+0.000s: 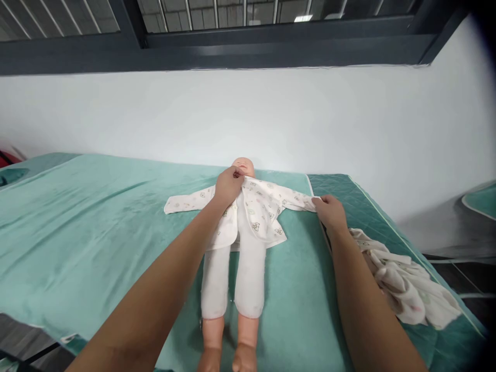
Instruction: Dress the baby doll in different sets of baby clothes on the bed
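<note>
A baby doll [250, 279] lies on its back on a green sheet [96, 217], its head toward the wall and its feet toward me. It wears a white printed jacket [258, 206], open at the front, over a white body. Both sleeves stretch out sideways. My left hand [229, 185] pinches the jacket's neckline just below the doll's chin. At the right, my right hand [330, 211] grips the cuff of the sleeve on that side. The left-side sleeve [186, 201] lies flat on the sheet with no hand on it.
Crumpled white printed cloths [406, 284] lie on the darker green quilted cover [426, 341] at the right. Behind the bed stands a white wall [194, 113] below a dark window frame [271, 49]. Part of another green surface [482, 200] shows at the right edge.
</note>
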A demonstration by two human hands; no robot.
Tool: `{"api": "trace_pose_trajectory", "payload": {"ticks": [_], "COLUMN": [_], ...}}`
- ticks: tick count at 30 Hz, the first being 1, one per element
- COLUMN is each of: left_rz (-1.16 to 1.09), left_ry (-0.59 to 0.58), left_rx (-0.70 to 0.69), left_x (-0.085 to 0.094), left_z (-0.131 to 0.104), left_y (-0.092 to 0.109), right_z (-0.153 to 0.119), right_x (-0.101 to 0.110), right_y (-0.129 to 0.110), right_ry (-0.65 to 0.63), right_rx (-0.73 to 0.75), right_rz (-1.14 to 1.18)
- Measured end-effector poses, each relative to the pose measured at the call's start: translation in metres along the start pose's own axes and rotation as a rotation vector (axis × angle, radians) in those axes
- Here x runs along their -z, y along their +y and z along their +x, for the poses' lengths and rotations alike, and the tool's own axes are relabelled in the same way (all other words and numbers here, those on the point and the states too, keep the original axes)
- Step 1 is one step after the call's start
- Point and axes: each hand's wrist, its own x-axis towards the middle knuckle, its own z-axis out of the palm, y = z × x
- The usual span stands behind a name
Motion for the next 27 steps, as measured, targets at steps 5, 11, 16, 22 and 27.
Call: {"api": "trace_pose_trajectory", "payload": {"ticks": [5,11,16,22,27], "left_rz": [0.017,0.003,-0.042,-0.187,-0.057], "left_ry": [0.031,0.252,0.195,0.246,0.270], "left_rx": [-0.010,-0.087,-0.039,0.016,0.048], "left_x": [0.000,0.002,0.000,0.017,0.060], "left_z": [0.000,0.000,-0.001,-0.006,-0.056], "left_y": [0.000,-0.006,-0.005,0.004,-0.029], "right_z": [0.002,0.005,0.006,-0.010,-0.051], "right_x": [-0.006,-0.012,-0.013,-0.006,-0.015], "right_y": [0.002,0.000,0.008,-0.011,-0.047], "right_ry": [-0.070,0.000,0.025,0.209,-0.290], "right_rx": [0.015,0.040,0.011,0.138,0.342], "right_rz": [0.131,0.301,0.164,0.017,0.163]}}
